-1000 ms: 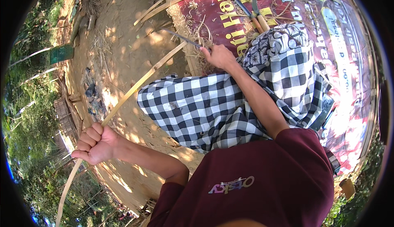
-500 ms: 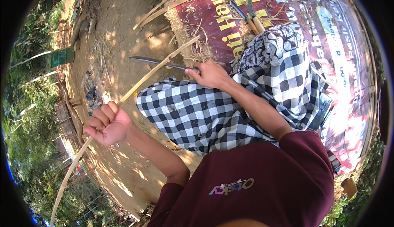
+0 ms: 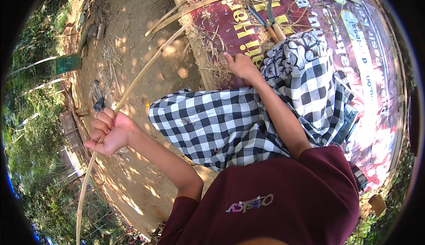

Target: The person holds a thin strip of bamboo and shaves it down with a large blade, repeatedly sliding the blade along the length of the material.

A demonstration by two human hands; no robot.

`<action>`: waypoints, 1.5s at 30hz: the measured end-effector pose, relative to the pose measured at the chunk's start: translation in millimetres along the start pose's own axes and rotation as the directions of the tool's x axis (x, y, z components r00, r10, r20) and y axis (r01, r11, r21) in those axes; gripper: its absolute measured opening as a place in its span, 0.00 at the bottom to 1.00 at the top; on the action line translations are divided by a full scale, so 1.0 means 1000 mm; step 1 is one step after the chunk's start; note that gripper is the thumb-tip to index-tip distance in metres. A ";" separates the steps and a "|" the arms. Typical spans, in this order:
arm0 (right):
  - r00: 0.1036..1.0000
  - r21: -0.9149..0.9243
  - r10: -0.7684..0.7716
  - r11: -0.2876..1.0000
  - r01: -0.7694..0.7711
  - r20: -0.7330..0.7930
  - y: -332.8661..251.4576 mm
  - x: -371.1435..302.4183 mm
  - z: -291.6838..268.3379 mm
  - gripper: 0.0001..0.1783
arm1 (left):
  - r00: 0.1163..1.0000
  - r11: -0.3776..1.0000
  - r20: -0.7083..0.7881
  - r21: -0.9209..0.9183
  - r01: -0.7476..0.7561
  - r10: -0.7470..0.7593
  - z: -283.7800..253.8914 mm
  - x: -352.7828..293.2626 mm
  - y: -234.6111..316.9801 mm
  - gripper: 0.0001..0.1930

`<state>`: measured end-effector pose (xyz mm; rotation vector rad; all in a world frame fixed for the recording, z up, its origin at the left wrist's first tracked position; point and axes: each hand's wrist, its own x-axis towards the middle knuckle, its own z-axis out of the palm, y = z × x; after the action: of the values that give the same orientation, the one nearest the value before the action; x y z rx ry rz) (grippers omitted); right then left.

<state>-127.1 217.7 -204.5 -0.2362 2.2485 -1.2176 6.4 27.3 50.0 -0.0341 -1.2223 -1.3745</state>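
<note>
Head view: left hand [image 3: 108, 132] fisted around a long bamboo strip [image 3: 133, 83] that arcs from the lower left up across the dirt ground [image 3: 133, 32] toward the red printed mat [image 3: 310, 28], while the right hand [image 3: 241, 64], fingers loosely curled and empty, rests on the mat edge among dry shavings [image 3: 217, 54].

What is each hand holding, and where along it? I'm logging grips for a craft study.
The left hand is fisted around a long bamboo strip, partway along its length. The right hand holds nothing visible; it rests on the red printed mat.
</note>
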 end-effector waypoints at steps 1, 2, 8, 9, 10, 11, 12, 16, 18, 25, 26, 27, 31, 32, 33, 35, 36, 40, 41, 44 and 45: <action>0.997 0.129 0.069 0.989 -0.072 0.024 0.003 0.003 -0.002 0.37 | 1.000 1.000 -0.023 0.002 0.005 -0.005 -0.001 -0.001 0.001 0.30; 0.989 0.254 0.135 0.956 -0.145 0.056 0.007 0.007 -0.006 0.37 | 0.999 1.000 -0.046 0.004 0.010 -0.010 -0.001 -0.002 0.002 0.30; 0.980 0.419 0.036 0.906 0.051 -0.197 0.017 0.015 -0.013 0.32 | 0.980 0.980 -0.027 0.021 0.198 -0.198 -0.005 -0.030 -0.020 0.31; 0.986 0.377 -0.002 0.924 0.066 -0.168 0.011 0.011 -0.013 0.32 | 0.975 0.975 0.011 -0.008 0.220 -0.220 -0.007 -0.033 -0.023 0.31; 0.989 0.332 -0.039 0.939 0.086 -0.144 0.001 0.002 -0.018 0.33 | 0.969 0.973 0.108 -0.027 0.227 -0.223 -0.009 -0.036 -0.028 0.30; 0.990 0.287 -0.075 0.952 0.106 -0.118 -0.008 -0.006 -0.019 0.33 | 0.957 0.968 0.160 -0.028 0.251 -0.243 -0.011 -0.036 -0.031 0.30; 0.995 0.297 -0.082 0.950 0.092 -0.048 -0.011 -0.010 -0.017 0.32 | 0.940 0.961 0.215 -0.029 0.276 -0.263 -0.009 -0.036 -0.035 0.30; 0.978 0.257 -0.188 0.953 0.158 0.093 -0.020 -0.025 -0.002 0.33 | 0.900 0.943 0.301 -0.007 0.331 -0.314 0.005 -0.033 -0.040 0.28; 0.971 0.200 -0.239 0.953 0.228 0.030 -0.023 -0.033 0.012 0.31 | 0.897 0.945 0.298 0.055 0.324 -0.325 0.012 -0.033 -0.041 0.28; 0.993 0.139 -0.077 0.988 0.065 0.084 -0.014 -0.010 0.025 0.35 | 0.905 0.930 0.255 -0.050 0.365 -0.341 0.004 -0.015 -0.056 0.28; 0.991 0.123 -0.076 0.991 0.062 0.112 -0.019 -0.012 0.023 0.35 | 0.917 0.939 0.215 -0.003 0.344 -0.335 0.003 -0.013 -0.056 0.28; 0.988 0.107 -0.069 0.993 0.054 0.140 -0.024 -0.017 0.021 0.35 | 0.915 0.937 0.217 0.002 0.349 -0.341 0.001 -0.013 -0.057 0.29; 0.983 0.149 -0.136 0.982 0.117 0.123 -0.031 -0.034 0.013 0.34 | 0.885 0.924 0.291 -0.010 0.383 -0.364 0.000 -0.008 -0.058 0.29; 0.991 0.124 -0.124 0.985 0.117 0.055 -0.027 -0.030 0.021 0.33 | 0.871 0.918 0.323 -0.023 0.397 -0.369 0.001 -0.009 -0.058 0.29; 0.993 0.098 -0.116 0.988 0.117 -0.013 -0.027 -0.028 0.024 0.32 | 0.862 0.911 0.340 -0.035 0.411 -0.376 0.002 -0.009 -0.061 0.29; 0.998 0.139 -0.059 0.989 0.056 0.012 -0.024 -0.024 0.027 0.32 | 0.843 0.896 0.372 -0.061 0.439 -0.387 0.004 -0.009 -0.068 0.29; 0.997 0.127 -0.073 0.989 0.071 0.014 -0.027 -0.027 0.027 0.33 | 0.851 0.903 0.351 -0.029 0.428 -0.392 0.005 -0.008 -0.066 0.29; 0.986 0.191 -0.149 0.973 0.132 0.075 -0.032 -0.035 0.023 0.32 | 0.874 0.917 0.305 -0.003 0.399 -0.379 0.003 -0.004 -0.065 0.29; 0.977 0.198 -0.205 0.962 0.190 0.061 -0.035 -0.036 0.023 0.32 | 0.875 0.921 0.313 0.001 0.389 -0.369 0.003 -0.004 -0.065 0.29; 0.937 0.175 -0.350 0.923 0.343 0.007 -0.042 -0.045 0.024 0.30 | 0.870 0.919 0.327 -0.010 0.394 -0.369 0.003 -0.009 -0.064 0.30; 0.949 0.153 -0.317 0.937 0.313 0.000 -0.041 -0.045 0.022 0.30 | 0.868 0.918 0.334 -0.017 0.395 -0.367 0.005 -0.009 -0.063 0.30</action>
<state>-82.1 196.6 -162.8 -0.5670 2.1394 -1.5334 -40.7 18.4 8.0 -0.0850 -1.5003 -1.8221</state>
